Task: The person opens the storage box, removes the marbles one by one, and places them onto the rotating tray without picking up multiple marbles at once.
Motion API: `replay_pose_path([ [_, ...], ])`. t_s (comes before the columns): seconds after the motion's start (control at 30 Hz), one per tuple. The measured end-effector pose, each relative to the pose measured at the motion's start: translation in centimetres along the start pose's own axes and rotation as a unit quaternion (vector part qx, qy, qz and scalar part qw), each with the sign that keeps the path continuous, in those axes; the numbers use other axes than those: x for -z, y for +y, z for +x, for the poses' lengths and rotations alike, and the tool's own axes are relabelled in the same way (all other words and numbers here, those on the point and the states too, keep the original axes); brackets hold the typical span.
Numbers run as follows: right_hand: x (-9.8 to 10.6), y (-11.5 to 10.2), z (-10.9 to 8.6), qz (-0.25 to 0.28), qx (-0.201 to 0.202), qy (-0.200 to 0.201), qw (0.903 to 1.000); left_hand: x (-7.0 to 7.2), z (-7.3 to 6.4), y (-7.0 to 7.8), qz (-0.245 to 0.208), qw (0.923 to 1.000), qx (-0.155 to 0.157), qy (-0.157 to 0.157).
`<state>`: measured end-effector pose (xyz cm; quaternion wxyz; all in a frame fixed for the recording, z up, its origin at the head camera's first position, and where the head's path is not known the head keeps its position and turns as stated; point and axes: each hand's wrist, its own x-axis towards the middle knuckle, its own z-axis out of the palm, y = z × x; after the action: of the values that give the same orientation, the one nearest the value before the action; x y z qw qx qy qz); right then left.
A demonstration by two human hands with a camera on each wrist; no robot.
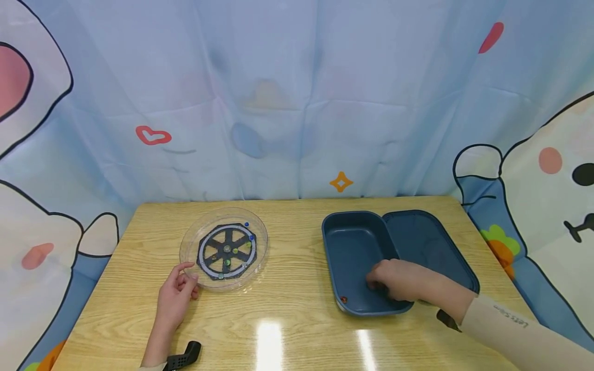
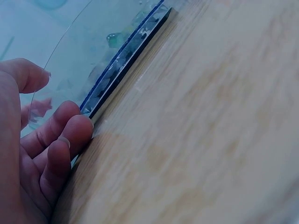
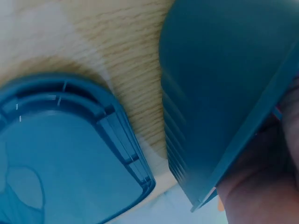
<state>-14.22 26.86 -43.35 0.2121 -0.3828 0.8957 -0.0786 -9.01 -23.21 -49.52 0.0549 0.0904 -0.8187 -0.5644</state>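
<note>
My left hand (image 1: 176, 293) holds the near-left rim of a clear round dish (image 1: 261, 268), with finger and thumb at its edge. A black-and-white wheel pattern (image 1: 211, 242) shows in the dish. Several small glass marbles, green, yellow-green and blue, lie over it, among them a green marble (image 1: 228, 263). My right hand (image 1: 399, 278) reaches down into a dark blue plastic box (image 1: 345, 242), fingers bent toward the bottom. Its fingertips are hidden, so what they hold does not show. A reddish-brown marble (image 1: 344, 299) lies in the box's near-left corner.
A dark blue lid (image 1: 422, 237) lies against the right side of the box, partly under my right forearm. Wooden table (image 1: 297, 257) separates dish and box. A patterned blue curtain (image 1: 278, 103) hangs behind the table's far edge.
</note>
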Motion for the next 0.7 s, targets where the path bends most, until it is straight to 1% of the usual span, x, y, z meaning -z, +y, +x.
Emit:
replay_pose_path([
  [0.07, 0.0, 0.0, 0.0, 0.029, 0.008, -0.002, 0.9995, 0.0, -0.2, 0.3, 0.000, 1.0000, -0.006, -0.001],
  [0.13, 0.0, 0.0, 0.0, 0.038, 0.006, -0.002, 0.9992, 0.0, 0.0, 0.1, 0.001, 1.0000, -0.004, -0.002],
  [0.33, -0.4, -0.1, 0.1, -0.028, -0.016, -0.003, 0.9995, -0.2, 0.9, -2.3, 0.003, 1.0000, 0.009, -0.001],
  [0.4, -0.4, -0.1, 0.1, -0.027, -0.013, 0.002, 0.9996, -0.2, 1.0, -2.7, 0.002, 1.0000, 0.003, 0.000],
  [0.57, -0.5, 0.3, 0.6, 0.030, 0.020, 0.038, 0.9986, -0.2, 1.1, -3.0, -0.002, 0.9998, -0.018, 0.007],
  [0.63, -0.5, 0.5, 0.8, 0.042, 0.029, 0.059, 0.9970, -0.2, 1.1, -3.1, 0.000, 0.9997, -0.024, 0.010],
  [0.7, -0.6, 0.6, 1.0, 0.040, 0.030, 0.078, 0.9957, -0.3, 1.1, -3.0, 0.003, 0.9996, -0.026, 0.011],
])
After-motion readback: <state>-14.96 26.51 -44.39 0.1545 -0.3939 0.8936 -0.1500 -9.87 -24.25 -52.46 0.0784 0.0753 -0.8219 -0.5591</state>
